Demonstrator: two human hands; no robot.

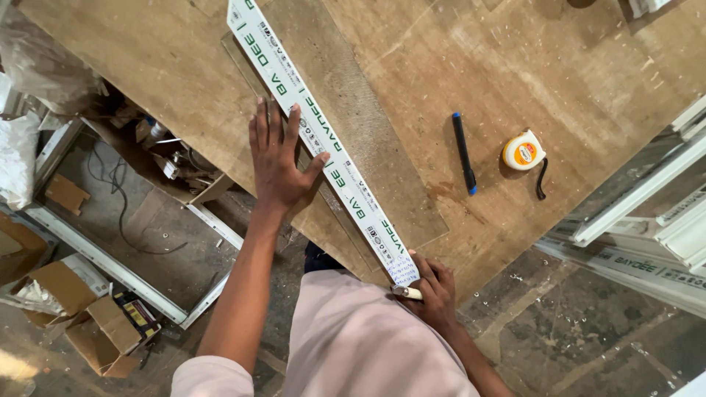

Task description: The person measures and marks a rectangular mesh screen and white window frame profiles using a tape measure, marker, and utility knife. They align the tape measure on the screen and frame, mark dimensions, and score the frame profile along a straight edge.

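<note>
A long white strip with green printing (316, 125) lies diagonally across a worn wooden workbench (515, 66). My left hand (278, 158) presses flat on the bench beside the strip's left edge, fingers spread, thumb touching the strip. My right hand (434, 290) is at the strip's near end by the bench edge, closed on a small pale pen-like tool (407, 292) whose tip meets handwritten marks on the strip. A darker mesh-textured sheet (368, 125) lies under the strip.
A black marker with blue ends (463, 153) and a yellow-and-white tape measure (523, 151) rest on the bench to the right. White window-frame profiles (647, 213) are stacked at right. Cardboard boxes (88, 316), cables and scrap lie on the floor at left.
</note>
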